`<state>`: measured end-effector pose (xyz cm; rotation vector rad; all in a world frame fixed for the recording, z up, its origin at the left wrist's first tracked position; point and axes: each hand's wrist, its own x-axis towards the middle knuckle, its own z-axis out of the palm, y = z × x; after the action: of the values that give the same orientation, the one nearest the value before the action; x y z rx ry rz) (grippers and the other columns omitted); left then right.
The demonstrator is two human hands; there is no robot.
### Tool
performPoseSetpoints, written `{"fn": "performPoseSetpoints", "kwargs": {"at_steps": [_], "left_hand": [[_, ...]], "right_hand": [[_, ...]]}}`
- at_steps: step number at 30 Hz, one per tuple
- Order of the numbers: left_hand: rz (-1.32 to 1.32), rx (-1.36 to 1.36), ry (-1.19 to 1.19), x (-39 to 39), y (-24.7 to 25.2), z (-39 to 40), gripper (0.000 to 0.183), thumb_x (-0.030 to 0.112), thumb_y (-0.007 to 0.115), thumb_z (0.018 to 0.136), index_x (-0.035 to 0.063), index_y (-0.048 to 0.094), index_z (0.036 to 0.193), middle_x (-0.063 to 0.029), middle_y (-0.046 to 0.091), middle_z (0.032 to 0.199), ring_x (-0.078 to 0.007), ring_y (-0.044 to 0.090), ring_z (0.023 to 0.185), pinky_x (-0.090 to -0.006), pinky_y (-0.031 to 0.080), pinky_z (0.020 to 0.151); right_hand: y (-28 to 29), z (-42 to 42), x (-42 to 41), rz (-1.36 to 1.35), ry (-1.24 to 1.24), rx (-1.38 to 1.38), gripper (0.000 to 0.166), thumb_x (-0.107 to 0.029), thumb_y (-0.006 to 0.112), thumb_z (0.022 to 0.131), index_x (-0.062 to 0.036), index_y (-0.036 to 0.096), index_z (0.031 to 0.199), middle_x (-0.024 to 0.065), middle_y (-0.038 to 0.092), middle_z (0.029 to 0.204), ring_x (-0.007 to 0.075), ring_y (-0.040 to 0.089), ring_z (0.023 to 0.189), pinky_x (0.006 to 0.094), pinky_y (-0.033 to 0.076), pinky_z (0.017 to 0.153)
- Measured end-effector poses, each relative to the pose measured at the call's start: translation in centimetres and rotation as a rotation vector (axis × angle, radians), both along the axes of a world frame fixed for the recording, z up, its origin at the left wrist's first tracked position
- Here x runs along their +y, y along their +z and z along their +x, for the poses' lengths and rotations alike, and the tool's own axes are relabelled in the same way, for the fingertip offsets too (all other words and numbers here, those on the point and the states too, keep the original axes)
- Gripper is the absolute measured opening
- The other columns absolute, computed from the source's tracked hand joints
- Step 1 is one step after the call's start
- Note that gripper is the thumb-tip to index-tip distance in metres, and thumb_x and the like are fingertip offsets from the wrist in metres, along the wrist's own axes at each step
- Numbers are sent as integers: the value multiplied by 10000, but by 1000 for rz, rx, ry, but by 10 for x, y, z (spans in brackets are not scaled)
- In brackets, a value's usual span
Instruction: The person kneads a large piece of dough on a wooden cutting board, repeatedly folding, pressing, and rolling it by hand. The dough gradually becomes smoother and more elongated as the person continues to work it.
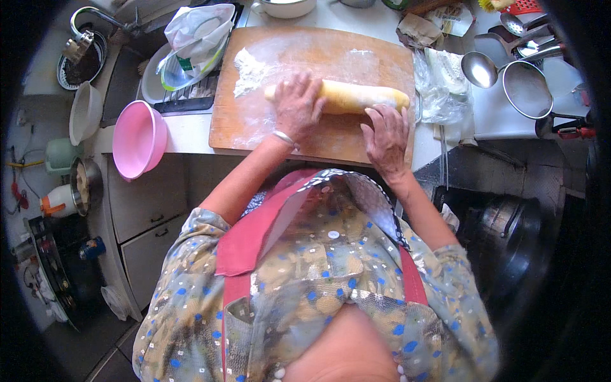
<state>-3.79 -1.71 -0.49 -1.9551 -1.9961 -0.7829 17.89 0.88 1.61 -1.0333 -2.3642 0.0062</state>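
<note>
A thick yellow dough roll [353, 97], dusted with flour, lies crosswise on a wooden board [324, 138]. My left hand [298, 107] lies over the roll near its narrower left end, fingers a little apart; it covers part of the dough. At the near side of the right end, my right hand [387, 138] touches the roll with spread fingertips, its palm over the board. Whether a rolling pin is inside the dough cannot be seen. A heap of white flour [249, 71] sits on the board's left part, and more flour is smeared across the wood.
A pink plastic bowl [138, 138] stands at the counter's front edge, left of the board. Behind it are a plastic bag [198, 28] and a sink faucet [98, 16]. Clear plastic bags [441, 90] border the board's right side; a ladle [479, 69] and a sieve [527, 88] lie beyond.
</note>
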Motion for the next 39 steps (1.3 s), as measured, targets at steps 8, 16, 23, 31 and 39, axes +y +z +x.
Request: {"fn": "performPoseSetpoints", "kwargs": {"at_steps": [8,16,23,31,39], "left_hand": [[-28,21,-106,16,-1,-2,354,349,548,818,148,571,1108,-39,588,1060,-221,529,987,-400,350,859],[-183,-73,82,98,-9,-15,249,252,428,868,126,610,754,-73,602,804,-267,579,780,-388,431,701],[-352,-206,287,134,-14,-21,338,289,402,877,80,653,792,-123,637,886,-303,605,826,-414,446,772],[-426,-256,402,155,-17,-32,417,329,331,890,78,658,952,-140,631,1012,-318,577,960,-446,424,852],[-302,-315,19,31,23,-15,281,269,486,864,68,617,1010,-148,607,999,-320,555,964,-444,436,820]], "right_hand": [[-29,-40,31,51,-92,-85,441,-380,520,843,-148,522,1219,75,546,1149,266,475,1128,570,230,1012],[-24,-85,127,-60,-121,-75,228,-322,521,831,-127,639,846,75,623,857,260,565,845,452,399,811],[-34,-102,179,-228,-85,-98,304,-331,458,883,-98,641,814,144,619,827,333,572,797,447,447,734],[-20,-116,201,-491,-118,-196,537,-533,374,889,-95,682,920,195,642,952,355,602,949,430,462,835],[23,-71,121,-679,14,91,395,-396,415,923,-70,618,831,103,632,722,269,590,706,377,450,663]]}}
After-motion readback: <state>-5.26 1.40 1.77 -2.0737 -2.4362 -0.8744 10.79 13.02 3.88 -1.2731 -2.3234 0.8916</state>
